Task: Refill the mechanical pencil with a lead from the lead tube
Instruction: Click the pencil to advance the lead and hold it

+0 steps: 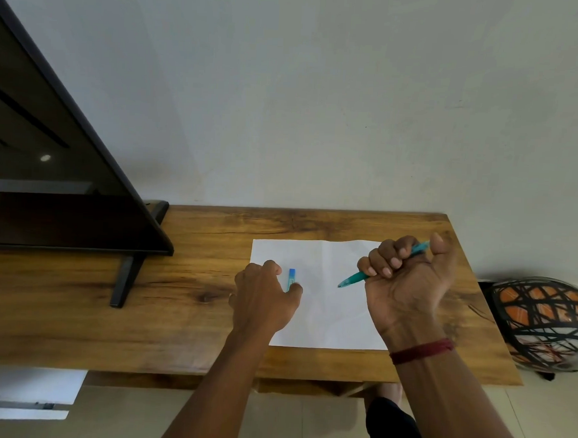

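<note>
Mechanical pencil (355,278), one, teal, sits gripped in the fist of the right hand (408,282), fingers curled tight around its barrel. Its long axis runs on a slant: the tip points down and left toward the paper, the cap end sticks out up and right past the thumb. A red thread band (423,351) circles that wrist. The left hand (263,294) rests on the white sheet of paper (323,307), thumb and forefinger narrowly apart on either side of the single blue lead tube (291,279), which lies on the paper with its long axis pointing away from the person; whether the fingers pinch it I cannot tell. One sheet lies on the wooden desk (194,281). A dark screen (49,172) stands at the left, a patterned helmet (543,322) at the right.
</note>
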